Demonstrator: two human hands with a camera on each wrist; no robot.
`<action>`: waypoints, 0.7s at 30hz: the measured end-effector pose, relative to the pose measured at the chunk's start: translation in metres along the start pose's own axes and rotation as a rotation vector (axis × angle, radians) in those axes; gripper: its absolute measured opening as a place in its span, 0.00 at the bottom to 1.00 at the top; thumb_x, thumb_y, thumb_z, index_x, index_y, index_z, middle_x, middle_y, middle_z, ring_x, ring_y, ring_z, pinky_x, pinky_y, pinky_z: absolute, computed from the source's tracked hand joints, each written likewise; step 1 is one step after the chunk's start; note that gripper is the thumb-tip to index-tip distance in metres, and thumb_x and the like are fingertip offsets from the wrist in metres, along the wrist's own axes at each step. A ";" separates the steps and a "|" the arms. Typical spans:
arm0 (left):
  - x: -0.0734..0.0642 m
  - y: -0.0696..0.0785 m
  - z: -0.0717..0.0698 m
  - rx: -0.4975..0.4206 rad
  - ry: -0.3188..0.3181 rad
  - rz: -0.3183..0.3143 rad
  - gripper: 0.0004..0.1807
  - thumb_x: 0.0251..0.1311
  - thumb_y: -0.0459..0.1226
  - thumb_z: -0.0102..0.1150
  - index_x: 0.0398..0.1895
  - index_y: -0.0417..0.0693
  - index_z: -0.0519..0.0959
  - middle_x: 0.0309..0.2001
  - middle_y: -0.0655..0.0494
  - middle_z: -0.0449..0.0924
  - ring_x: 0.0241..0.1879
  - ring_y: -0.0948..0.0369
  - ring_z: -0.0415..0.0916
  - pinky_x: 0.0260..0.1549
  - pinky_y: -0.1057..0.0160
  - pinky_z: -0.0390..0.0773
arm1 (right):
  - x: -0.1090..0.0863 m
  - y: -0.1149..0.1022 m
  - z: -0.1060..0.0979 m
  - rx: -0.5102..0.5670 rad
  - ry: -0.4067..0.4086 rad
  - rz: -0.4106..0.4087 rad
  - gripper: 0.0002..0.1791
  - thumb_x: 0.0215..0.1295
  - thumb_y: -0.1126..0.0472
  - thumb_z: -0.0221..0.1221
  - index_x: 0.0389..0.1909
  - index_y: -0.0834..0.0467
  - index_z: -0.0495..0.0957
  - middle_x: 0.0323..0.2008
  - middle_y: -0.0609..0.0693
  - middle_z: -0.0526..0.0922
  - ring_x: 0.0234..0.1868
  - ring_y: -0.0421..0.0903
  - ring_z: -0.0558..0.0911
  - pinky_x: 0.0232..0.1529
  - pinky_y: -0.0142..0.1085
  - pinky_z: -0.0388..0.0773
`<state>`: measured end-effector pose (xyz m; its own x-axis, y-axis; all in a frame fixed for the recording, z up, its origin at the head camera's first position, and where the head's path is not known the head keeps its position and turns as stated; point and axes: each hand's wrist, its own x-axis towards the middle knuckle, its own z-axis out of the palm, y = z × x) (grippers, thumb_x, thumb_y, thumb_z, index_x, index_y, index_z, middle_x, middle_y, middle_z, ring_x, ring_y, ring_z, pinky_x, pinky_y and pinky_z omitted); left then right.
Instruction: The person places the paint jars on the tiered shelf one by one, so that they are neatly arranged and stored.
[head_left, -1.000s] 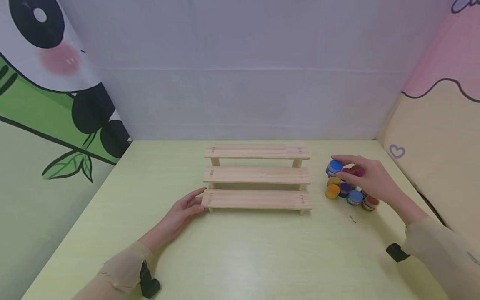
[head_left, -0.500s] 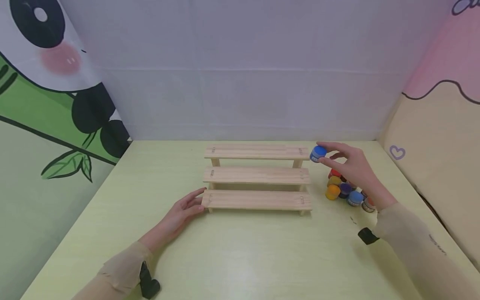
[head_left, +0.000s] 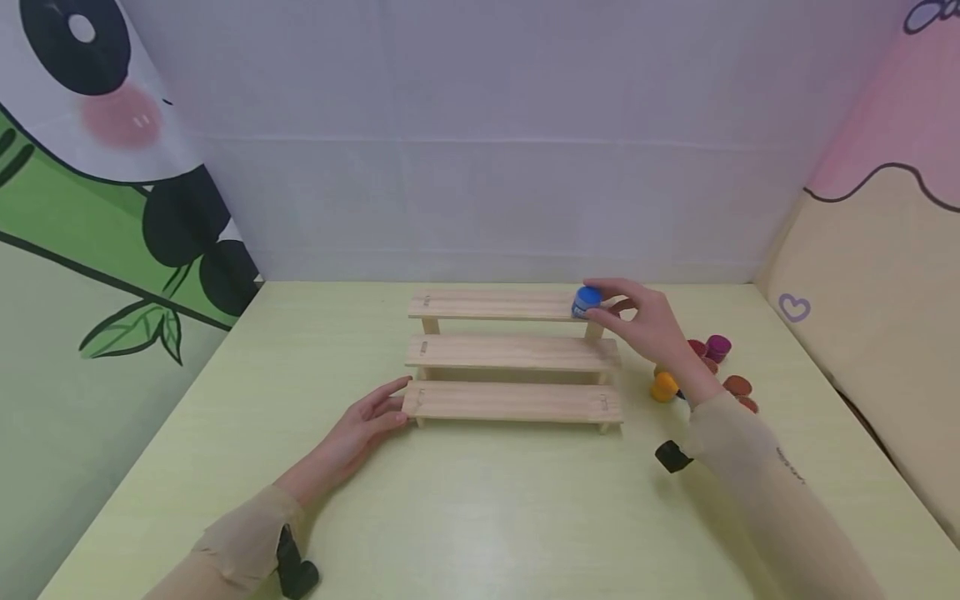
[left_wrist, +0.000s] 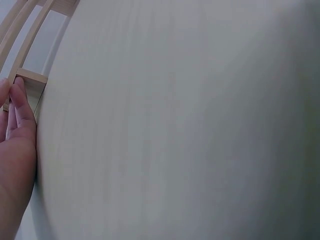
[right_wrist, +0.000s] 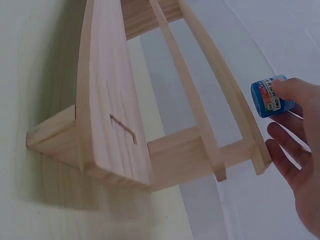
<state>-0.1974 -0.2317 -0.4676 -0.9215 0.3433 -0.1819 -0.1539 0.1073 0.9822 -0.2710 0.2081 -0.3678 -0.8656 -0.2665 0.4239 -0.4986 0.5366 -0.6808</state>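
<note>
The pale bench (head_left: 480, 517) carries everything and gives the legs of the wooden rack (head_left: 513, 352) a flat footing. The rack has 3 steps, rising toward the back, so each plank lies open to a hand from the front.

The left hand (head_left: 363, 429) is at the rack's left end. Its fingers (left_wrist: 22, 102) and thumb gather round the end of the lowest step (head_left: 510, 402), probably to steady the frame.

The right hand (head_left: 648, 323) reaches to the opposite end of the top step (head_left: 495, 304), its forearm passing above the bench. Its thumb and index pinch a small jar, while the other fingers sit spread and loosely bent below, apart from it.

A cluster of jars stands close together to the right of the rack, partly hidden by that wrist; an orange jar (head_left: 663, 387) and a magenta jar (head_left: 717, 347) show.

The blue jar (head_left: 585, 303) is held by its sides, lid up, likely to leave its base free. Whether it touches the wood, I cannot tell.
</note>
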 end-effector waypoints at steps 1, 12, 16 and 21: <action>0.000 0.000 0.000 -0.001 0.001 0.000 0.37 0.70 0.39 0.56 0.78 0.52 0.53 0.67 0.43 0.69 0.56 0.70 0.76 0.56 0.75 0.74 | 0.002 -0.001 0.003 0.009 -0.009 0.003 0.24 0.66 0.55 0.64 0.64 0.46 0.76 0.50 0.52 0.84 0.46 0.48 0.83 0.45 0.21 0.77; -0.002 0.001 0.000 -0.015 0.004 -0.009 0.37 0.69 0.40 0.56 0.78 0.52 0.53 0.65 0.46 0.71 0.56 0.70 0.76 0.56 0.75 0.74 | 0.025 -0.018 0.034 0.061 -0.090 0.035 0.26 0.67 0.50 0.62 0.66 0.45 0.73 0.53 0.52 0.83 0.45 0.50 0.85 0.46 0.39 0.84; -0.002 0.003 0.000 -0.020 0.002 -0.016 0.37 0.69 0.40 0.56 0.78 0.53 0.53 0.67 0.43 0.69 0.56 0.70 0.76 0.56 0.75 0.74 | 0.033 -0.026 0.044 0.083 -0.100 0.007 0.26 0.68 0.51 0.62 0.66 0.47 0.73 0.54 0.51 0.82 0.48 0.48 0.83 0.49 0.43 0.83; -0.003 0.003 0.000 -0.026 -0.005 -0.018 0.37 0.70 0.40 0.56 0.78 0.52 0.52 0.67 0.44 0.69 0.56 0.70 0.76 0.56 0.75 0.74 | 0.041 -0.034 0.054 0.113 -0.117 -0.007 0.25 0.68 0.53 0.62 0.65 0.47 0.74 0.56 0.49 0.82 0.50 0.46 0.82 0.50 0.43 0.83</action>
<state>-0.1948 -0.2320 -0.4636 -0.9167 0.3460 -0.2000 -0.1800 0.0893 0.9796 -0.2927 0.1354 -0.3600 -0.8582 -0.3648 0.3612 -0.5011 0.4426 -0.7436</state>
